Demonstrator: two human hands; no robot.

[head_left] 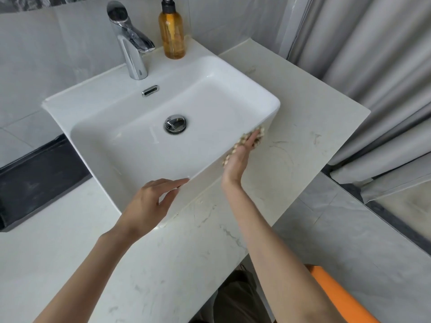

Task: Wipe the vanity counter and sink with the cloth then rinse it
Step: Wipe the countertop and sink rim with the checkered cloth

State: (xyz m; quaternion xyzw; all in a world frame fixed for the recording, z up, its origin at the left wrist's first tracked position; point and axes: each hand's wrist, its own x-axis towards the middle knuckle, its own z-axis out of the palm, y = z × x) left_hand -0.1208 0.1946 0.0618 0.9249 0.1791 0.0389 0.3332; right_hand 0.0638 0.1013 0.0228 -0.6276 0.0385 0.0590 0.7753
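Note:
A white rectangular sink (268, 99) sits on a pale marble vanity counter (303, 141). My right hand (240, 159) presses a beige patterned cloth (257, 136) flat against the sink's outer right wall, just above the counter. Most of the cloth is hidden behind the hand. My left hand (149, 201) rests on the sink's near front corner, fingers spread along the rim and holding nothing. A chrome drain plug (175, 123) lies in the basin floor.
A chrome tap (130, 43) and an amber pump bottle (172, 31) stand on the sink's back ledge. A grey curtain (373, 66) hangs at the right. An orange object (338, 297) lies low at the right. Grey tiled floor shows beyond the counter edge.

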